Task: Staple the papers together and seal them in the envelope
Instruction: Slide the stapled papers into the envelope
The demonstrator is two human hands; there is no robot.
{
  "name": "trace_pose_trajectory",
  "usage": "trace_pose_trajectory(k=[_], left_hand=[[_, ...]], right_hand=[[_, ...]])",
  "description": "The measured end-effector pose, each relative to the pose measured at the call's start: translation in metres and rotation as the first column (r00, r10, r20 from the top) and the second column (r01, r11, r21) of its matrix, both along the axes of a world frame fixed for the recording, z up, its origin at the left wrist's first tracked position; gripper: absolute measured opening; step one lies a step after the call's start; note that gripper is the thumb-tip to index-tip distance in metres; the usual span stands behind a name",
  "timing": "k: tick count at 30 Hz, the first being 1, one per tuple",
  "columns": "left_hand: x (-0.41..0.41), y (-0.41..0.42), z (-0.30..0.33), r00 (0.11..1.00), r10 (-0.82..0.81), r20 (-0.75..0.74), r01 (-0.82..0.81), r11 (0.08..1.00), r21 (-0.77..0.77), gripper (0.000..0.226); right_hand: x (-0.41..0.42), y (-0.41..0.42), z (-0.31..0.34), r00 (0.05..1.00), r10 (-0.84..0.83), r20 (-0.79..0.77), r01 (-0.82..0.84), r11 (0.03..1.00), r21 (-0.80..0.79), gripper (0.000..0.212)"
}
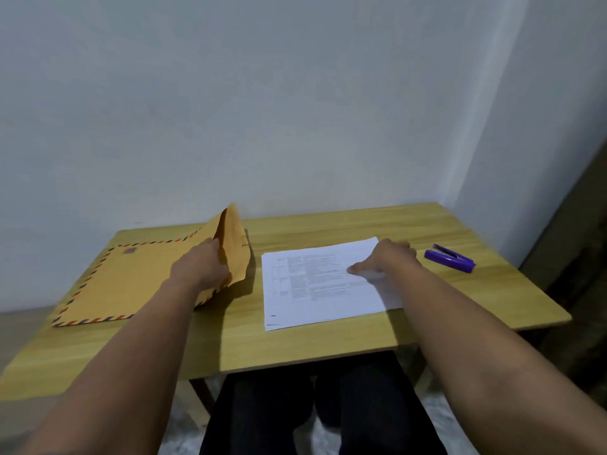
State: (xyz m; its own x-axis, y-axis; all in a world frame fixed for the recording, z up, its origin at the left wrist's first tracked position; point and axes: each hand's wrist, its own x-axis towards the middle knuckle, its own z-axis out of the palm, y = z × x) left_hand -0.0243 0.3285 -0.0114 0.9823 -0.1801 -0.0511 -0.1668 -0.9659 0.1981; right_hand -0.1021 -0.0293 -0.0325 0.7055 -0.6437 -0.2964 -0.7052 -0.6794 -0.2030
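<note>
**Flap up, papers pinned — watch the slide**

Your left hand (200, 269) is at the right end of the envelope (131, 280), fingers tucked at the flap (235, 247) and holding it up off the bench (230, 333). Your right hand (384, 257) lies flat on the papers (315, 290), fingers straight and pressing the far right part of the stack.

Risks, as I read them: press and drag with that right hand and the top sheets may fan out, so the edges won't line up going into the mouth. The flap is bent steeply; pull harder and it may crease or tear at the fold. The stapler (450, 257) sits just right of the papers, near your right wrist, and a sweep of the arm may knock it off the edge.

The papers are a white printed stack, lying flat at the centre-right, a small dark mark at the near-left corner. I can't tell for sure whether that's a staple. The envelope is tan with a striped border, flat on the left.
</note>
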Motion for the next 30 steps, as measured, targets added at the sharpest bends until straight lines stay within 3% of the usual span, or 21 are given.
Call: trace_pose_trajectory(k=[6, 9, 14, 17, 19, 22, 26, 30], left_hand=[[-0.003, -0.006, 0.001, 1.000, 0.002, 0.002, -0.002, 1.000, 0.012, 0.070], [-0.005, -0.008, 0.002, 1.000, -0.002, 0.014, 0.001, 1.000, 0.020, 0.069], [-0.006, -0.007, 0.004, 1.000, 0.000, 0.007, 0.000, 1.000, 0.022, 0.068], [-0.005, -0.003, 0.007, 1.000, -0.005, 0.015, 0.005, 1.000, 0.007, 0.070], [-0.005, 0.000, 0.009, 1.000, -0.007, 0.008, 0.007, 1.000, -0.014, 0.072], [-0.007, 0.002, 0.009, 1.000, -0.013, -0.021, 0.012, 0.998, -0.057, 0.078], [-0.013, -0.003, 0.007, 0.998, -0.015, -0.056, 0.008, 0.994, -0.107, 0.087], [-0.014, -0.005, 0.002, 0.996, -0.029, -0.078, 0.018, 0.991, -0.134, 0.092]], right_hand=[[0.003, -0.007, -0.010, 1.000, -0.029, 0.002, 0.028, 0.992, 0.120, 0.146], [0.001, -0.007, -0.008, 0.996, -0.084, 0.023, 0.079, 0.984, 0.159, 0.149], [-0.005, -0.001, -0.002, 1.000, -0.007, -0.020, 0.008, 0.998, 0.056, 0.102], [0.000, -0.008, 0.007, 0.999, 0.014, 0.033, -0.018, 0.991, 0.135, 0.075], [0.001, -0.012, 0.019, 0.992, 0.076, 0.101, -0.098, 0.969, 0.228, 0.059], [0.000, -0.025, 0.036, 0.931, 0.075, 0.357, -0.228, 0.884, 0.408, 0.036], [-0.005, -0.036, 0.077, 0.779, 0.014, 0.627, -0.349, 0.841, 0.415, 0.050], [-0.003, -0.042, 0.110, 0.702, -0.037, 0.711, -0.395, 0.811, 0.432, 0.061]])
